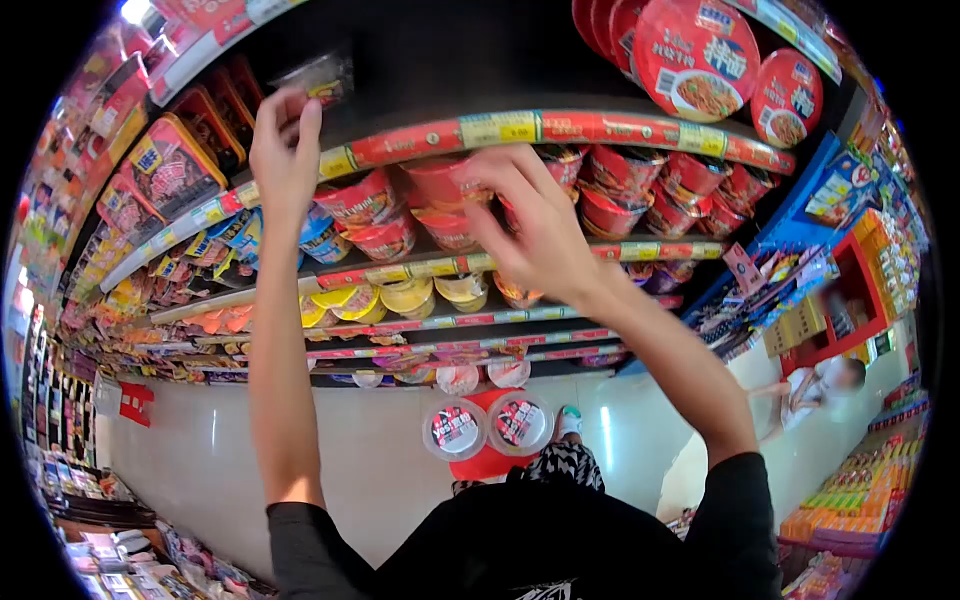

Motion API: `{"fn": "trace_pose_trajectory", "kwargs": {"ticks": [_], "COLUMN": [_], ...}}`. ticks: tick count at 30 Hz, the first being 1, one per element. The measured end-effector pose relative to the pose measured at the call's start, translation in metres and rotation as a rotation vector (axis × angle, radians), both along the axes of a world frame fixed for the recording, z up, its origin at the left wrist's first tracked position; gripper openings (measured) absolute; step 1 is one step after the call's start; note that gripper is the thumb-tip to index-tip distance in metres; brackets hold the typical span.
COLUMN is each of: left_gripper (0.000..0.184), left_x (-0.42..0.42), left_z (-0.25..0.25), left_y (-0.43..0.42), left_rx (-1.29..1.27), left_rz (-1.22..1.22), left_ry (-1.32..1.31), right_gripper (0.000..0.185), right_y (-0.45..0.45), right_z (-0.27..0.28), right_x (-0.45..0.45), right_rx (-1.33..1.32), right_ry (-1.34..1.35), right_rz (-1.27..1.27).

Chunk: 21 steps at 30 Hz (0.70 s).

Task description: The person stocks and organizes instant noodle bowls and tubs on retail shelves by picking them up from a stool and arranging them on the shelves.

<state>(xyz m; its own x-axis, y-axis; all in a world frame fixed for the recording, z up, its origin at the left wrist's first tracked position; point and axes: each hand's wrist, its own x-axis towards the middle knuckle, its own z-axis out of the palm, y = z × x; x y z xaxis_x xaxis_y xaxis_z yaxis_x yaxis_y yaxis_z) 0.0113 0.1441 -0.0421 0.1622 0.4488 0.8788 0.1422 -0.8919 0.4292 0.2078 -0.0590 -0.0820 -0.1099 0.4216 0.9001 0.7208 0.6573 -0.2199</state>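
Both arms reach forward, bare below short black sleeves. The left hand (286, 140) is raised, its fingers curled near the thumb. The right hand (532, 222), lower and slightly blurred, bends inward, thumb and fingers apparently parted.

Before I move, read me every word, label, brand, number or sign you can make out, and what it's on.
"拌面": the large red round lid, upper right.
"Yes!": the left round tub, low in view.
Too small or blurred to read surely: the right round tub, the smaller red lid, the red cups, the yellow-lidded cups, the price strip.
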Motion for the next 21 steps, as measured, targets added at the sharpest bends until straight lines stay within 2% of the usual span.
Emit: {"fn": "trace_pose_trajectory", "kwargs": {"ticks": [1, 3, 4, 5, 7, 8, 11, 12, 15, 16, 21], "left_gripper": [0.034, 0.048, 0.058, 0.065, 0.069, 0.069, 0.068, 0.063, 0.059, 0.052, 0.041], "left_x": [0.006, 0.011, 0.011, 0.014, 0.02, 0.024, 0.023, 0.023, 0.023, 0.024, 0.022], "left_z": [0.014, 0.025, 0.017, 0.016, 0.008, 0.006, 0.004, 0.008, 0.009, 0.014, 0.009], "left_y": [0.026, 0.065, 0.093, 0.101, 0.117, 0.12, 0.12, 0.108, 0.106, 0.096, 0.096], "left_rx": [0.085, 0.103, 0.11, -0.054, -0.195, -0.208, -0.098, -0.136, -0.18, -0.237, -0.133], "left_rz": [0.103, 0.451, 0.509, 0.552, 0.651, 0.699, 0.649, 0.63, 0.639, 0.615, 0.6], "left_ry": [0.018, 0.182, 0.205, 0.258, 0.3, 0.304, 0.36, 0.333, 0.334, 0.312, 0.196], "right_gripper": [0.028, 0.028, 0.03, 0.031, 0.037, 0.051, 0.055, 0.063, 0.066, 0.07, 0.076], "right_y": [0.025, 0.079, 0.105, 0.128, 0.169, 0.188, 0.204, 0.21, 0.215, 0.211, 0.205], "right_z": [0.02, 0.047, 0.058, 0.065, 0.07, 0.069, 0.07, 0.067, 0.058, 0.063, 0.065], "right_x": [-0.002, -0.002, -0.003, -0.005, -0.007, -0.008, -0.023, -0.026, -0.034, -0.035, -0.035], "right_rx": [0.077, 0.113, 0.075, 0.038, -0.036, -0.073, -0.203, -0.244, -0.325, -0.379, -0.437], "right_ry": [-0.087, -0.177, -0.201, -0.223, -0.216, -0.247, -0.195, -0.196, -0.214, -0.185, -0.175], "right_rz": [-0.004, -0.067, -0.146, -0.226, -0.29, -0.365, -0.371, -0.368, -0.382, -0.379, -0.401]}}
